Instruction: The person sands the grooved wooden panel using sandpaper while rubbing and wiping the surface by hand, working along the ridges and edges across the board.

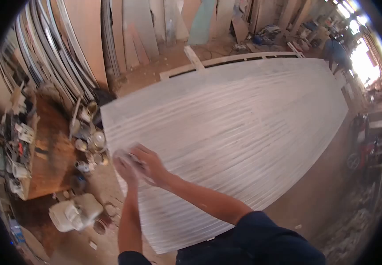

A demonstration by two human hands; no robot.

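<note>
"Two bare hands, first entry. How are they standing?"

"Left hand and right hand: both are lying close together at the panel's left end, the arms reaching in from below. Blur is covering the fingers, so I cannot tell whether either hand is gripping something or hanging loose."

"And the panel?"

"One large ribbed panel, whitish: it is stretching across the middle of the view, ribs running lengthwise, the hands overlapping its left part. Whether the palms are pressing on it, I cannot tell."

"Items along the far edge?"

"One pale wooden strip, sticking out beyond the panel. Behind it, assorted boards are leaning upright."

"Left side?"

"One brown wooden surface, with mixed clutter lying along its outer side. Several cans are standing between it and the panel; one whitish jug is resting on the floor below."

"Right side?"

"One person, bending at the far end; one red wheeled machine, standing near the edge of view."
</note>
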